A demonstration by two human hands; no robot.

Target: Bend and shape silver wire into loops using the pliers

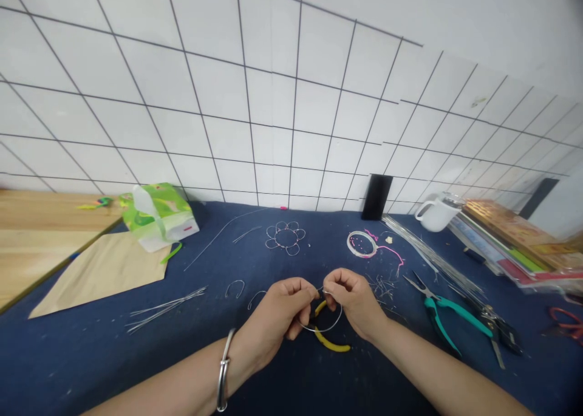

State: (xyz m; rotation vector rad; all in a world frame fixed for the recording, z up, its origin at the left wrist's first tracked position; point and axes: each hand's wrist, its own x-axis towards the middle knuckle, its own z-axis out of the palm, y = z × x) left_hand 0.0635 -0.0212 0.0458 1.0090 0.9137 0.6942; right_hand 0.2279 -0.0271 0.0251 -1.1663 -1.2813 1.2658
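My left hand [291, 303] and my right hand [353, 297] are close together over the dark blue cloth. Both pinch a thin silver wire [325, 330] bent into a round loop, which hangs below the fingertips. Beneath it lie yellow-handled pliers [334, 344], partly hidden by the hands. Two short curved wire pieces, one an open arc [235, 289], rest left of my left hand. Farther back lies a flower-shaped wire piece [286, 238] with several loops. To the right of my right hand are scattered wire scraps [384, 287].
Teal-handled pliers [444, 313] and long wires [428, 252] lie at right, near a white mug [438, 212] and stacked books [505, 234]. A round dish of beads [362, 244] stands behind my right hand. Cut wires [166, 310], brown paper [104, 270] and a green tissue pack [159, 215] lie left.
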